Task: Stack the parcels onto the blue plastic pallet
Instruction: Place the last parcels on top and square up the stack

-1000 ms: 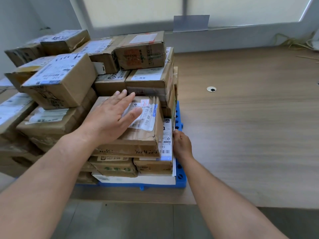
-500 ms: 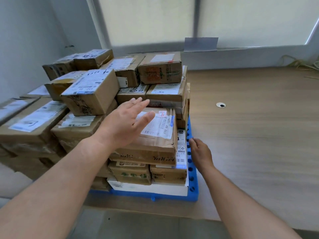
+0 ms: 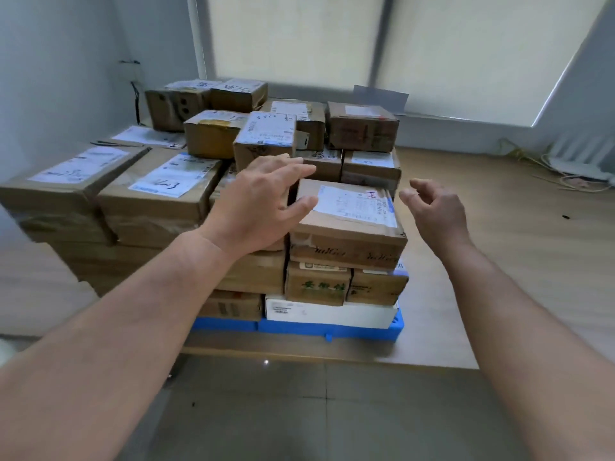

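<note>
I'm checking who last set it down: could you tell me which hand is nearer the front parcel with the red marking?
Left. The left hand overlaps the parcel's left edge; the right hand hovers apart, off its right side.

Both bare forearms reach forward from the near edge. The left hand (image 3: 258,202) spreads flat, palm down, fingers extended. The right hand (image 3: 436,212), apart to its right, curls loosely, empty.
</note>
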Available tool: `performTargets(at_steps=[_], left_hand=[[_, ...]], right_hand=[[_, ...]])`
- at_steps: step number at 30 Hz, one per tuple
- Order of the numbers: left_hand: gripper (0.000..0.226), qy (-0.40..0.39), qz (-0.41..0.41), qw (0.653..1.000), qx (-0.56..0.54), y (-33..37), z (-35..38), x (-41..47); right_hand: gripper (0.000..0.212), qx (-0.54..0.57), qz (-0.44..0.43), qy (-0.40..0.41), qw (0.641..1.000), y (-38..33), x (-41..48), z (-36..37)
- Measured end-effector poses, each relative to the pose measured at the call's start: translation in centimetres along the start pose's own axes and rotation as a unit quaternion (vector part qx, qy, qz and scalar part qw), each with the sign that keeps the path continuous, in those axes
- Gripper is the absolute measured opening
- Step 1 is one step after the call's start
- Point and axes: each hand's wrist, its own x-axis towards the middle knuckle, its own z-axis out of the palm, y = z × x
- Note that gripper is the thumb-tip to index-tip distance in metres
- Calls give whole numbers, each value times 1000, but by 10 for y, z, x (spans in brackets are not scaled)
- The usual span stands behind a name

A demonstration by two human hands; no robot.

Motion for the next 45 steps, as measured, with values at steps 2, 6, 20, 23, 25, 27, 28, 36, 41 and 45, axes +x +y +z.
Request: performTargets(at_steps=[2, 6, 20, 23, 25, 27, 28, 36, 41, 45], left_hand=[[49, 15, 3, 1000, 26, -17, -12, -15], [56, 6, -19, 996, 85, -51, -28, -35], [57, -66, -61, 984, 152, -83, -12, -42], [59, -65, -62, 989, 121, -85, -17, -40], [58, -45, -62, 991, 105, -88, -26, -36], [57, -17, -65, 993, 101, -96, -39, -30], [58, -1, -67, 993, 99, -102, -47, -27], [62, 55, -175, 979, 91, -188, -121, -41], [65, 35, -272, 961, 43, -244, -140, -70], [77, 1, -320, 947, -18, -266, -136, -86]], right_hand=[[48, 22, 3, -28, 999, -16, -13, -1], [63, -4, 9, -105, 994, -31, -40, -2], [56, -81, 61, -131, 986, -29, -52, 12], [60, -103, 22, -109, 988, -44, -53, 11], [58, -110, -21, -79, 991, -57, -47, 12], [56, -96, -55, -63, 992, -73, -40, 16], [55, -89, -67, -59, 992, -81, -38, 19], [60, -48, -46, -70, 995, -138, -50, 71], [67, -73, -6, -66, 995, -154, -74, 108], [87, -131, 14, -36, 991, -159, -94, 127]])
